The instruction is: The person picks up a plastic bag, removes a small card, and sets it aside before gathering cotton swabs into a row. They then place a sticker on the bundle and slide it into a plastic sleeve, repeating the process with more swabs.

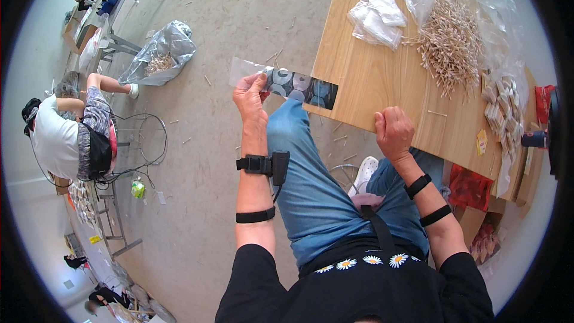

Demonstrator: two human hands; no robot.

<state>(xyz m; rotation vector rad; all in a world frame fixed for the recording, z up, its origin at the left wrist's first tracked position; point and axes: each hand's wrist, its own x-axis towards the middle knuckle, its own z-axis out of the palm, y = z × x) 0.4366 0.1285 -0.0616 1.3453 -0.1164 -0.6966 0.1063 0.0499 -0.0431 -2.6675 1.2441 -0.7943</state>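
Observation:
My left hand [250, 95] is closed in a pinch on a flat plastic packet [301, 87], at the table's left edge. The packet has a transparent end and a dark printed part with pale rings and blue patches; its far end overlaps the tabletop. My right hand [395, 134] is curled into a fist over the table's near edge, apart from the packet; whatever is inside it, if anything, is hidden. A single cotton swab [437, 113] lies on the wooden table [353, 87] to the right of this fist.
A big heap of cotton swabs [449, 42] spills from a transparent bag [499, 9]. Left of it lie small plastic bags [379, 17]; bundled swabs [506, 107] sit at the right. A swab-filled sack [161, 54] stands on the littered floor. A seated person [63, 134] is at left.

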